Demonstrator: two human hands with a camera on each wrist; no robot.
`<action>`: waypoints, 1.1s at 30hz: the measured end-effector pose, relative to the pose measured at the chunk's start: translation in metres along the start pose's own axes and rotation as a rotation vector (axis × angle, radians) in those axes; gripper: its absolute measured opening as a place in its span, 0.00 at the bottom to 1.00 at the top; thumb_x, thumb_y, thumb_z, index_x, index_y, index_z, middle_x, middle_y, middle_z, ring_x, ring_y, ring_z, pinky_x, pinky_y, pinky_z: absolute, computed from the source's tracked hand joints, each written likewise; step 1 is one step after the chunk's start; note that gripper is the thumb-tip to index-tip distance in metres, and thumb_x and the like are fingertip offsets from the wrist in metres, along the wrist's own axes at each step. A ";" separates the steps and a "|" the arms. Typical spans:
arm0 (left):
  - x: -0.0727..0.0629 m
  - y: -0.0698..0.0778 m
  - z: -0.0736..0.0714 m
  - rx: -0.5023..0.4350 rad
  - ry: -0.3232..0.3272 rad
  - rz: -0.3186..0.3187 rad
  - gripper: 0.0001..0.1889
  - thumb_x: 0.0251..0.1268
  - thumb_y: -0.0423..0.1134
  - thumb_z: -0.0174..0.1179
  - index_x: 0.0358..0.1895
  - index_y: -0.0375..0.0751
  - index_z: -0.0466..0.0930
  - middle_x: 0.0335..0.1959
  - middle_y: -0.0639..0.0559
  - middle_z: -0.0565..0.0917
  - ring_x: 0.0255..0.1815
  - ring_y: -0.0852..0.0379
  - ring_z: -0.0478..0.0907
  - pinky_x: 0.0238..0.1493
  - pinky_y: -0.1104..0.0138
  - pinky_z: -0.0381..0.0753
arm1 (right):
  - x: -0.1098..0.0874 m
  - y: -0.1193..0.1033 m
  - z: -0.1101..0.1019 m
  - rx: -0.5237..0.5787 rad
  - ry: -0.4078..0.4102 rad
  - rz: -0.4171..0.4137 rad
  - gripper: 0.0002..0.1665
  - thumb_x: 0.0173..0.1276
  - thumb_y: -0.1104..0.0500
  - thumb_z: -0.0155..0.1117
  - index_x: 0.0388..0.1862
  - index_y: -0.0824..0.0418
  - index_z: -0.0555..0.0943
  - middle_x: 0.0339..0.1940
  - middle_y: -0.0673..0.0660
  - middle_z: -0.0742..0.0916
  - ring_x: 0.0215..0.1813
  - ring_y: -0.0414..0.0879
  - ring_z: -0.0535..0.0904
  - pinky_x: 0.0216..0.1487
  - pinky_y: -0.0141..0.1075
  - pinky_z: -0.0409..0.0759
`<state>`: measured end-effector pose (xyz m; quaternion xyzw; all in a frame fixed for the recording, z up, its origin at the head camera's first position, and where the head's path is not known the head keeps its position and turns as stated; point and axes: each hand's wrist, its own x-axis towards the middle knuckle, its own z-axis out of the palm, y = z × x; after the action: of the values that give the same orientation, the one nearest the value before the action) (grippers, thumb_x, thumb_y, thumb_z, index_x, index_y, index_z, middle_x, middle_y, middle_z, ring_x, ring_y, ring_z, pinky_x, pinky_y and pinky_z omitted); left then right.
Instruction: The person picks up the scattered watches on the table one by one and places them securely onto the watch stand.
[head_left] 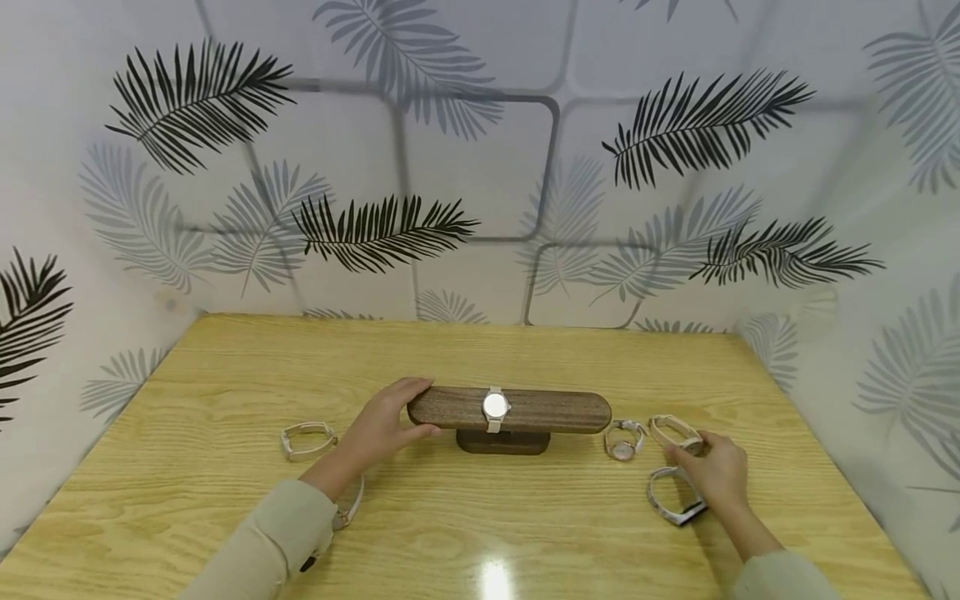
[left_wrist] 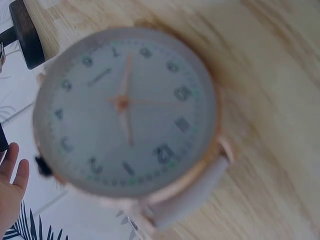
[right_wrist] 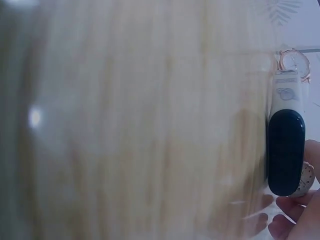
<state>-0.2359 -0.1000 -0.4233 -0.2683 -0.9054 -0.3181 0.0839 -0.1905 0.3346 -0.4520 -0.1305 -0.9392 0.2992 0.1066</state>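
A dark wooden watch stand (head_left: 558,412) carries one wristwatch (head_left: 495,407) with a pale strap midway along its bar. My left hand (head_left: 375,427) grips the bar's left end, thumb at the front and fingers behind. On the right, my right hand (head_left: 718,471) pinches a cream-strapped wristwatch (head_left: 670,422) at its case; the dial (right_wrist: 306,179) shows between thumb and fingers in the right wrist view. Just nearer than that hand lies a fitness band (head_left: 663,498) with a black screen and patterned strap. A rose-gold wristwatch (head_left: 622,450) stands to the hand's left.
Left of my left forearm lies a pale-strapped watch (head_left: 302,455). Another white-strapped watch (head_left: 354,507) is partly hidden by the forearm; its large numbered dial (left_wrist: 125,120) fills the left wrist view. A leaf-patterned curtain (head_left: 480,167) hangs behind the wooden table (head_left: 465,533).
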 end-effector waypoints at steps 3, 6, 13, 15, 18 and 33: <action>-0.001 0.000 -0.001 -0.012 -0.004 -0.015 0.35 0.51 0.43 0.68 0.63 0.32 0.68 0.60 0.39 0.74 0.61 0.42 0.71 0.59 0.53 0.75 | -0.001 -0.003 -0.001 0.014 -0.005 0.014 0.30 0.57 0.58 0.67 0.51 0.81 0.74 0.40 0.76 0.82 0.34 0.60 0.78 0.32 0.40 0.78; -0.001 0.000 -0.001 -0.013 0.001 -0.009 0.35 0.51 0.43 0.68 0.63 0.32 0.68 0.60 0.38 0.74 0.61 0.41 0.71 0.58 0.53 0.75 | -0.001 -0.006 -0.003 0.027 -0.013 0.022 0.33 0.59 0.60 0.64 0.57 0.82 0.69 0.53 0.79 0.76 0.53 0.70 0.74 0.51 0.54 0.77; -0.001 0.000 0.000 -0.028 0.013 -0.003 0.34 0.51 0.42 0.68 0.62 0.31 0.70 0.58 0.38 0.75 0.59 0.41 0.73 0.57 0.54 0.76 | -0.002 -0.015 -0.007 0.090 0.004 0.015 0.37 0.59 0.63 0.62 0.64 0.77 0.62 0.55 0.78 0.75 0.54 0.68 0.74 0.50 0.52 0.77; -0.001 -0.001 0.000 -0.029 0.018 0.000 0.34 0.51 0.42 0.68 0.61 0.31 0.70 0.58 0.38 0.75 0.59 0.42 0.73 0.57 0.54 0.76 | -0.001 -0.019 -0.007 0.099 0.018 0.000 0.34 0.59 0.63 0.62 0.61 0.77 0.63 0.51 0.77 0.76 0.49 0.65 0.76 0.42 0.41 0.80; -0.001 -0.001 0.000 -0.035 0.021 0.004 0.33 0.51 0.41 0.68 0.61 0.31 0.70 0.58 0.38 0.75 0.59 0.42 0.73 0.56 0.54 0.77 | -0.002 -0.024 -0.009 0.107 0.018 -0.043 0.30 0.59 0.64 0.63 0.57 0.76 0.64 0.49 0.75 0.77 0.47 0.63 0.77 0.33 0.26 0.75; 0.002 0.001 0.000 -0.045 -0.017 -0.048 0.33 0.52 0.40 0.68 0.62 0.31 0.69 0.59 0.38 0.74 0.59 0.42 0.73 0.57 0.54 0.77 | -0.008 -0.066 0.001 0.097 -0.059 -0.407 0.27 0.54 0.71 0.66 0.52 0.77 0.70 0.46 0.73 0.80 0.49 0.65 0.78 0.48 0.49 0.80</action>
<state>-0.2367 -0.0986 -0.4220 -0.2509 -0.9050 -0.3379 0.0625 -0.1953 0.2796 -0.4150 0.0760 -0.9335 0.3199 0.1434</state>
